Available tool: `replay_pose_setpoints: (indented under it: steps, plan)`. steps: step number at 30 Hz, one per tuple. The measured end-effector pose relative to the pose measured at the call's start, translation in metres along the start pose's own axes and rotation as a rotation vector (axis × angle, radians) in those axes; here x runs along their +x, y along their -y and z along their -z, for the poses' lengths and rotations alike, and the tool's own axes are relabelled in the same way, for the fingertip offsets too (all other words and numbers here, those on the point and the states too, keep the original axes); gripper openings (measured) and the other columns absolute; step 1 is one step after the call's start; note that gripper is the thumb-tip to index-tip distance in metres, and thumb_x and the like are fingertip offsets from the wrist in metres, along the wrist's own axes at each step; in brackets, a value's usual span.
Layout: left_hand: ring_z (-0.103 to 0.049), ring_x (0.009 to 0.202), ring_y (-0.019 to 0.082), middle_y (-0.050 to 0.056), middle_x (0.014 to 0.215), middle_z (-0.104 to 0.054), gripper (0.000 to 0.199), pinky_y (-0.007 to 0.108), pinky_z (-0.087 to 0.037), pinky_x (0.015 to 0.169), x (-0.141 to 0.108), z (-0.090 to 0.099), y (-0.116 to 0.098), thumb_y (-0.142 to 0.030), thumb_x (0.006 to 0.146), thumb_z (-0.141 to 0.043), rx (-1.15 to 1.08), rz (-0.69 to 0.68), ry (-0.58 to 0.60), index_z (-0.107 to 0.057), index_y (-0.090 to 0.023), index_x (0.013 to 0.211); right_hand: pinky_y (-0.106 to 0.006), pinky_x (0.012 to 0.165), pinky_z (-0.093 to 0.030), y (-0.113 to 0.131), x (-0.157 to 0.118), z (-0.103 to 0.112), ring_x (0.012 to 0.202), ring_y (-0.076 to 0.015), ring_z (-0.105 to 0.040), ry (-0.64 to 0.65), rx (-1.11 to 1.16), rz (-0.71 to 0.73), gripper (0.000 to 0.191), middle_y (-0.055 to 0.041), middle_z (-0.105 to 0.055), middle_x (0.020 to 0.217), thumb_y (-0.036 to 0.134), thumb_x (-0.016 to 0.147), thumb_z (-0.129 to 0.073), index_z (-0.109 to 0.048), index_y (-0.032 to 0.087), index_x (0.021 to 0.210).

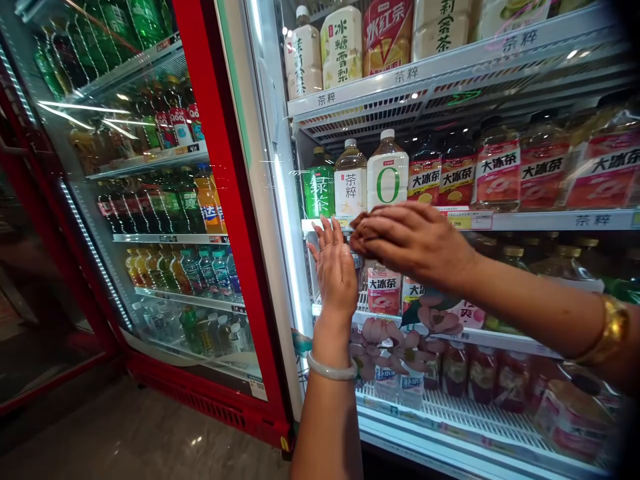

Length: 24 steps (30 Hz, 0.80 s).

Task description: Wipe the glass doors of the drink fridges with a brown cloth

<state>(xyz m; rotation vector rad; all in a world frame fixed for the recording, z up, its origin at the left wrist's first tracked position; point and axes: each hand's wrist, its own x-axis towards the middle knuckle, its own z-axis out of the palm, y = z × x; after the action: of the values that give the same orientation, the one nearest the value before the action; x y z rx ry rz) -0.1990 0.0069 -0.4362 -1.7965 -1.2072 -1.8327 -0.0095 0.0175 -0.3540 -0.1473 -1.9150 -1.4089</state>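
Two bare hands reach up before a tall white-framed drinks cooler [265, 120], and we see nothing held in either. Our left hand [336, 273], a pale smooth bangle [332, 366] at its wrist, rises from below with fingers spread slightly apart and pointing upward. Our right hand [415, 243], with a shiny gold bracelet [606, 329] on that arm, comes in from the right; its fingers lie nearly straight, close together, pointing left towards the left hand's fingertips. We cannot tell whether the two hands touch. Reflections suggest a glass pane between us and the drinks, but we cannot tell whether any fingers rest on it.

The nearest item is a tall clear bottle with a white cap and a white label bearing a large green zero [388, 172]. It stands on a white wire shelf [530, 221], its long axis upright, just above the right hand in our view and beyond it, so the right hand is nearer. Left of it stand a white-labelled, white-capped tea bottle [351, 183] and a green-labelled bottle [319, 187], both upright, above our left fingertips
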Motion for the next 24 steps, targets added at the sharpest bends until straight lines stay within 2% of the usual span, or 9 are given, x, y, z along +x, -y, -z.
replay_pose_setpoints:
  steps: [3,5,8,10,12,15,18,21,24]
  plan:
    - [0.000,0.166,0.019,0.001,0.178,-0.014,0.057,0.052,0.009,0.133,-0.001,-0.003,-0.003,-0.045,0.112,-0.019,0.013,-0.014,0.001,-0.024,-0.032,0.167,-0.043,0.107,-0.040,-0.005,-0.001,0.003,0.128,-0.0233,-0.057,-0.058,-0.054,-0.190,0.026,-0.0015,-0.069,0.139,0.035,0.100,-0.064,-0.068,0.027,0.125]
    - [-0.003,0.166,0.019,0.001,0.178,-0.017,0.057,0.051,0.007,0.134,-0.002,-0.006,-0.007,-0.042,0.112,-0.020,0.019,-0.042,0.007,-0.025,-0.032,0.167,-0.043,0.109,-0.040,0.001,-0.003,0.002,0.129,-0.0232,-0.057,-0.054,-0.051,-0.222,0.025,-0.0026,-0.069,0.138,0.032,0.100,-0.064,-0.068,0.026,0.124]
    - [-0.006,0.165,0.018,0.001,0.177,-0.019,0.056,0.051,0.005,0.135,-0.004,-0.012,-0.015,-0.037,0.112,-0.020,0.035,-0.074,0.008,-0.025,-0.030,0.167,-0.042,0.112,-0.040,0.010,-0.013,0.004,0.131,-0.0216,-0.056,0.008,-0.008,-0.107,0.026,-0.0024,-0.069,0.139,0.026,0.100,-0.063,-0.067,0.024,0.125]
    - [-0.005,0.165,0.018,0.001,0.177,-0.017,0.056,0.051,0.004,0.135,-0.005,-0.016,-0.021,-0.035,0.112,-0.021,0.053,-0.088,0.013,-0.024,-0.031,0.168,-0.041,0.113,-0.041,0.005,-0.021,0.010,0.132,-0.0205,-0.056,0.044,0.015,-0.002,0.026,-0.0005,-0.069,0.140,0.024,0.100,-0.062,-0.067,0.024,0.126]
    - [-0.003,0.165,0.018,0.001,0.178,-0.016,0.057,0.052,0.003,0.135,-0.005,-0.020,-0.027,-0.034,0.112,-0.023,0.071,-0.116,0.033,-0.021,-0.032,0.168,-0.041,0.112,-0.041,-0.009,-0.026,0.019,0.131,-0.0206,-0.058,0.051,0.001,0.017,0.027,0.0013,-0.069,0.140,0.026,0.100,-0.063,-0.066,0.027,0.127]
    - [-0.004,0.165,0.019,0.001,0.177,-0.016,0.059,0.052,-0.001,0.136,-0.006,-0.030,-0.036,-0.031,0.111,-0.025,0.082,-0.178,0.063,-0.014,-0.033,0.169,-0.042,0.108,-0.043,-0.023,-0.028,0.027,0.128,-0.0244,-0.060,-0.008,-0.061,-0.157,0.030,-0.0029,-0.069,0.139,0.032,0.098,-0.067,-0.067,0.025,0.127]
    - [-0.007,0.165,0.019,0.003,0.178,-0.014,0.062,0.052,-0.004,0.136,-0.009,-0.041,-0.042,-0.030,0.111,-0.028,0.081,-0.211,0.054,-0.009,-0.032,0.170,-0.043,0.106,-0.043,-0.013,-0.033,0.027,0.127,-0.0261,-0.061,-0.033,-0.086,-0.269,0.031,-0.0046,-0.070,0.138,0.031,0.097,-0.067,-0.067,0.024,0.128]
    - [-0.010,0.165,0.021,0.004,0.178,-0.016,0.064,0.052,-0.006,0.136,-0.012,-0.047,-0.045,-0.028,0.110,-0.030,0.095,-0.215,0.025,-0.009,-0.029,0.170,-0.043,0.105,-0.044,-0.002,-0.046,0.031,0.131,-0.0253,-0.059,0.039,-0.070,-0.195,0.040,-0.0047,-0.068,0.143,0.027,0.097,-0.068,-0.063,0.023,0.136]
    - [-0.009,0.165,0.021,0.003,0.177,-0.017,0.066,0.053,-0.003,0.136,-0.013,-0.049,-0.049,-0.026,0.109,-0.030,0.110,-0.245,0.060,-0.006,-0.029,0.170,-0.041,0.103,-0.044,-0.015,-0.059,0.044,0.131,-0.0235,-0.059,0.086,-0.060,-0.064,0.038,-0.0029,-0.068,0.143,0.028,0.097,-0.068,-0.063,0.024,0.135]
